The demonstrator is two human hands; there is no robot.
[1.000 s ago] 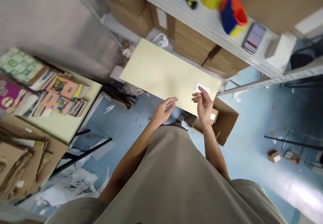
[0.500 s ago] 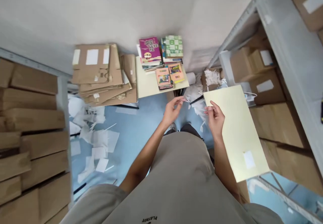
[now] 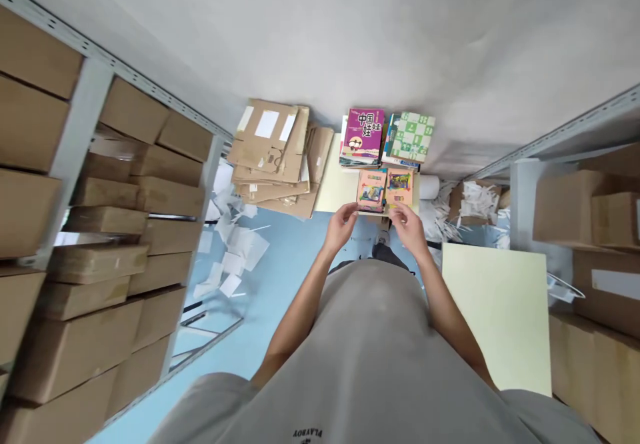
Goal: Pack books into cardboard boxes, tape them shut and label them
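A person's left hand and right hand are posing loosely open, seemingly empty, contact unclear, as 2 pink books are lying ahead and inward, 1 nearest each hand, long axes pointing away, on a pale table before a purple book.

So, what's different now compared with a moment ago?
The person has turned left, from the side table to the book table. The left hand and right hand have come up to the near edge of the pink books; whether they touch is unclear. The pink books, purple book and stacked cardboard lie as before.
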